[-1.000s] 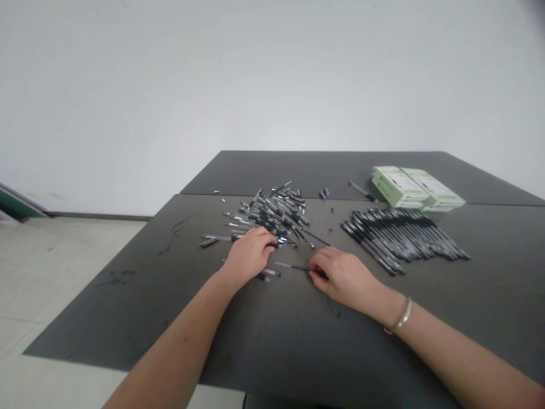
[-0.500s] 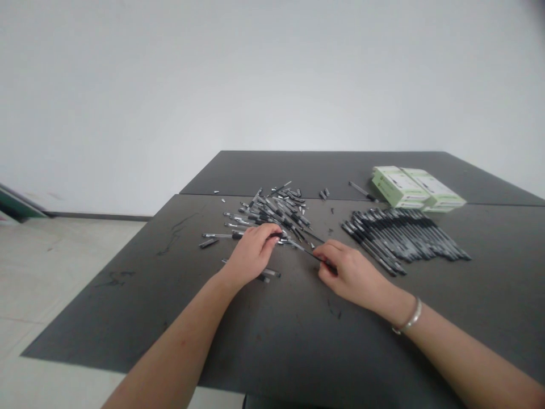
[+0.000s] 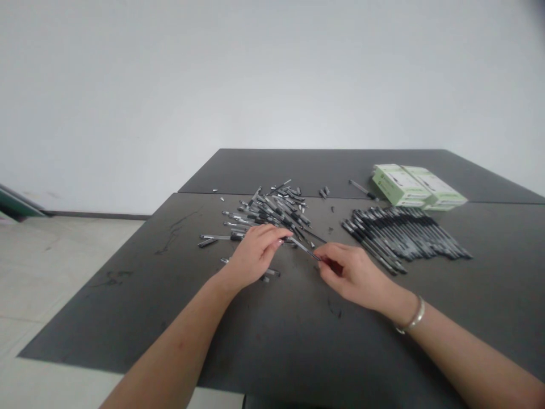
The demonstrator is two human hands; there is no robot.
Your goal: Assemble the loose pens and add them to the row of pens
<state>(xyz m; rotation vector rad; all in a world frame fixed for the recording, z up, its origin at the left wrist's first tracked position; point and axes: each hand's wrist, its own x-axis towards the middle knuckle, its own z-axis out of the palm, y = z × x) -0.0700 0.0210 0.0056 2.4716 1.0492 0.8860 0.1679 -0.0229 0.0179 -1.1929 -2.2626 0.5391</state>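
Observation:
A slim, clear-barrelled pen (image 3: 303, 246) slants between my two hands above the table. My left hand (image 3: 258, 253) is closed on its upper left end, which the fingers partly hide. At the lower right end, my right hand (image 3: 347, 270) pinches the pen's dark tip between thumb and fingers. Just beyond my left hand lies a loose heap of pens and pen parts (image 3: 276, 211). Under and beside my left wrist a few more pen pieces (image 3: 272, 273) rest on the table.
Many pens lie side by side in a neat row (image 3: 404, 236) on the right. Behind them stand two pale green boxes (image 3: 400, 187), with a single pen (image 3: 361, 189) to their left. Small caps (image 3: 324, 192) are scattered on the dark table (image 3: 128, 307). A white wall rises behind.
More of the dark thin length between my hands showed before; now the gap is shorter and the clear barrel reaches nearly to my right fingertips. Both hands stay in about the same place.

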